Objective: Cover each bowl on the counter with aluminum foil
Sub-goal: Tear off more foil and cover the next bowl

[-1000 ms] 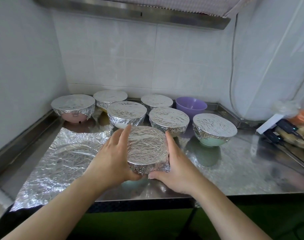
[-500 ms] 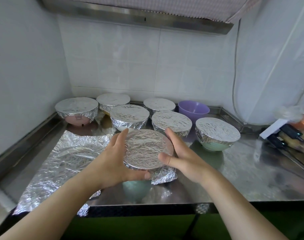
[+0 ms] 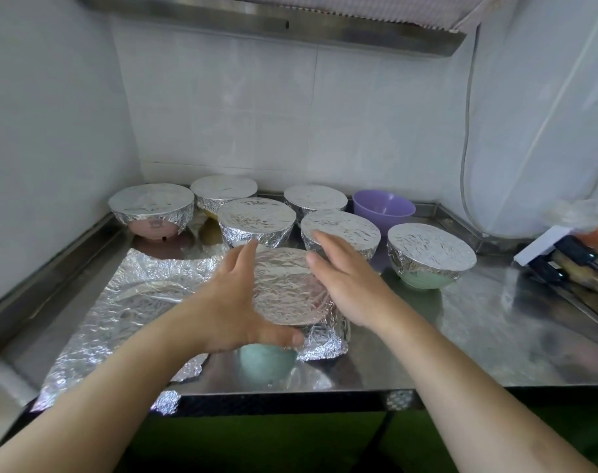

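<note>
A home kitchen — white tiled walls (image 3: 222, 107), a steel counter (image 3: 478, 336), a range hood (image 3: 290, 25) overhead.

Your steel counter (image 3: 478, 339) carries seven foil-covered bowls: the teal bowl (image 3: 266, 365) nearest you, a green one (image 3: 427, 279) to its right, a pink one (image 3: 152, 228) back left, four more behind. An uncovered purple bowl (image 3: 383, 208) sits at the back. A loose foil sheet (image 3: 133, 302) lies flat at the left. At the far right you have what looks like bagged food (image 3: 587, 264), blurred.
</note>
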Action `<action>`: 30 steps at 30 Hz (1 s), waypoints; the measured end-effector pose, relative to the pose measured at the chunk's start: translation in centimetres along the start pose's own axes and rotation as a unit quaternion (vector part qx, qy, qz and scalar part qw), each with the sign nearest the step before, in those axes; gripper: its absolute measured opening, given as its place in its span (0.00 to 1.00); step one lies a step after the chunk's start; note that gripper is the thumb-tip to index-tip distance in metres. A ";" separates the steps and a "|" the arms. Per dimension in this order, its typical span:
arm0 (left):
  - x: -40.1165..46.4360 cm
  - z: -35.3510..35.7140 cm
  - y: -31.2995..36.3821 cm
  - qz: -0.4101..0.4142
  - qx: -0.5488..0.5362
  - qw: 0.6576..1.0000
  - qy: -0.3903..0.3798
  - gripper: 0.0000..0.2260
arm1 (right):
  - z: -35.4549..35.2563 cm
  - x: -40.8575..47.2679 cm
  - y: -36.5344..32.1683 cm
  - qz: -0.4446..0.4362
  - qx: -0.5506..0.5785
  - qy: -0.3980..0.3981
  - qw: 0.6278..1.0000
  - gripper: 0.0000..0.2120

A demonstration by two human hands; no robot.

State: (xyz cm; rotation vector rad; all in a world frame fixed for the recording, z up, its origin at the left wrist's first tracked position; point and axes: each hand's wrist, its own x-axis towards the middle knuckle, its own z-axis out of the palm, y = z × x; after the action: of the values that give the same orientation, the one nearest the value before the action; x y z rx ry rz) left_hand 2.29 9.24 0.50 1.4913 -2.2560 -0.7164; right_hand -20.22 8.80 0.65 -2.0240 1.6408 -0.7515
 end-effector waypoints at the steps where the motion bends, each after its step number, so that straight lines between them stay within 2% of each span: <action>1: 0.0 0.3 0.5 -0.005 0.006 1.000 0.007 0.73 | 0.1 0.5 -0.2 0.004 0.018 -0.025 1.000 0.32; 5: 0.0 1.7 0.6 -0.002 0.012 0.999 0.041 0.71 | 0.4 1.0 0.4 0.003 0.090 -0.092 0.992 0.42; 7: -0.1 2.0 0.4 0.005 0.020 0.998 0.060 0.71 | -0.2 0.6 1.2 0.001 0.124 -0.127 0.984 0.51; 10: -0.1 2.1 0.2 0.008 0.035 0.997 0.069 0.71 | -1.3 -0.2 2.7 -0.012 0.081 -0.164 0.983 0.66; 16: 0.2 2.0 0.0 0.004 0.044 0.997 0.067 0.72 | -1.7 -1.5 4.3 -0.018 -0.001 -0.152 0.988 0.64; 22: 0.2 1.9 0.0 0.008 0.055 0.997 0.058 0.72 | -0.3 -1.9 4.1 -0.021 -0.018 -0.079 0.996 0.60; 30: 0.1 1.8 0.2 0.013 0.094 0.994 0.059 0.69 | 1.7 -2.3 4.1 -0.034 -0.051 -0.011 0.998 0.63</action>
State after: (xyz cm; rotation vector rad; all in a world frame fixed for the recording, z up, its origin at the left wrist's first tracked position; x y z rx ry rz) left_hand 1.14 9.63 -0.85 1.5416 -2.3006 -0.4056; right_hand -22.57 10.21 -3.54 -2.1610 1.6368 -0.6785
